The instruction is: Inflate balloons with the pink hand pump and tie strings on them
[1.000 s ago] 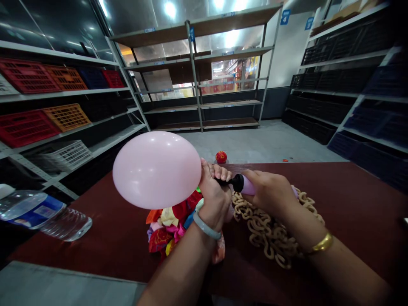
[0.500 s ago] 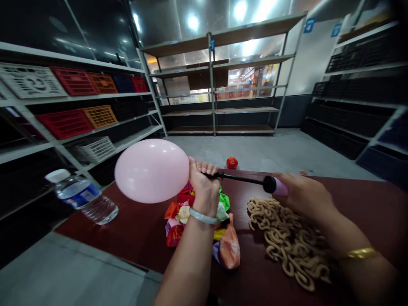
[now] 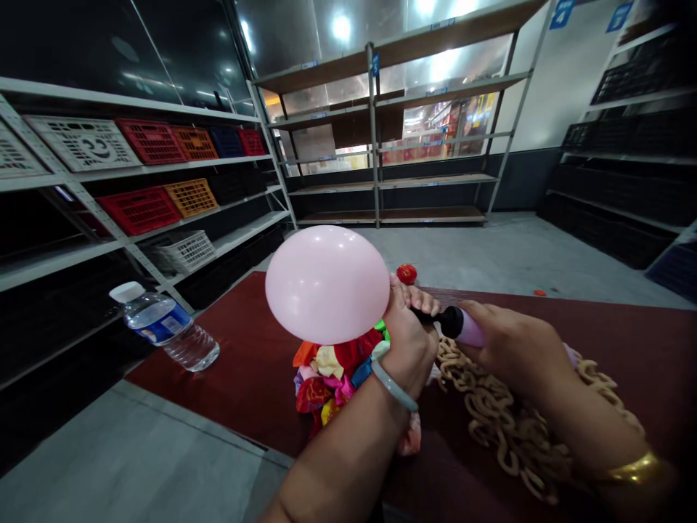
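Note:
A large pink balloon (image 3: 327, 285), blown up, points to the left from my left hand (image 3: 409, 317). That hand is closed around the balloon's neck and the black nozzle end of a hand pump; the joint itself is hidden under my fingers. My right hand (image 3: 509, 345) is wrapped around the lilac barrel of the balloon pump (image 3: 473, 330), its black collar close to my left hand. Beneath the balloon and my left wrist lies a pile of limp coloured balloons (image 3: 327, 363). Tan, curly wooden-looking pieces (image 3: 484, 414) lie heaped below my right hand.
A water bottle (image 3: 168, 327) stands on the left of the dark red table (image 3: 239, 392). A small red ball-like object (image 3: 406, 274) is by the far edge. Shelves with crates (image 3: 152, 142) line the left; a tall rack (image 3: 375, 145) stands behind.
My hands have come together, and the pump's rod, long and visible before, is now pushed in. The balloon and left hand have shifted right in view; the camera has turned slightly left.

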The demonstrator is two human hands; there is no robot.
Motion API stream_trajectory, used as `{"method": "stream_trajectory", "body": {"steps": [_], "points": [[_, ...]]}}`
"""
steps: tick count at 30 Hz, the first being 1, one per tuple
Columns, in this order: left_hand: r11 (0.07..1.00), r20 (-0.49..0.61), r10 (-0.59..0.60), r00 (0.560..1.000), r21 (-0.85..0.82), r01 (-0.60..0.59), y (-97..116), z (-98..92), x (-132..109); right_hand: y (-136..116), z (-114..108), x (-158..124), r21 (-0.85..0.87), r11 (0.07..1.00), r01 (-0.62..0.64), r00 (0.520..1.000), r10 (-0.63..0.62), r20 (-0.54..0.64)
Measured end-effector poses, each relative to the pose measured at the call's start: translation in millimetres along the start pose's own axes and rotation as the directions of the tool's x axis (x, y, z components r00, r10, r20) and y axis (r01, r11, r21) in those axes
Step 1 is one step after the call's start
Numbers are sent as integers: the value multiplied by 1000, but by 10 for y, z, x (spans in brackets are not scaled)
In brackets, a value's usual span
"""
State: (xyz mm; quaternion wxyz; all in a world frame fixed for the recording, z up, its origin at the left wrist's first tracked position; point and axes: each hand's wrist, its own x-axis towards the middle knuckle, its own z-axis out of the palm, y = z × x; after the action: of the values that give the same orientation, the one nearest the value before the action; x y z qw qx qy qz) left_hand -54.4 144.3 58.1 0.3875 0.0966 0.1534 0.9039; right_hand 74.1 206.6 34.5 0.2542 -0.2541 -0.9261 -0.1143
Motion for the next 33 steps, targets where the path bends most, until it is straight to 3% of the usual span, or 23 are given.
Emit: {"method": "stream_trajectory", "body": {"steps": [4,9,14,18,26,33], "points": [[1000,-13,16,1000,6,-16,131,-7,97,66,26,30,64,998,-7,1000,6,23],[994,-73,106,992,-29,-109,520,-63,293,332,16,40,152,988,-41,996,28,88],[982,-26,178,984,-53,-179,793,-51,324,563,-51,-8,119,992,-32,997,24,69],[980,-26,165,986,-111,-167,671,-54,289,490,-117,-34,-12,999,-51,998,52,32],[998,-33,-20,999,-67,17,16,-90,115,90,-89,-1,-75,997,-27,997,32,66],[994,-28,-74,997,-88,71,-36,-46,29,-23,-75,27,-54,998,-45,993,51,105]]}}
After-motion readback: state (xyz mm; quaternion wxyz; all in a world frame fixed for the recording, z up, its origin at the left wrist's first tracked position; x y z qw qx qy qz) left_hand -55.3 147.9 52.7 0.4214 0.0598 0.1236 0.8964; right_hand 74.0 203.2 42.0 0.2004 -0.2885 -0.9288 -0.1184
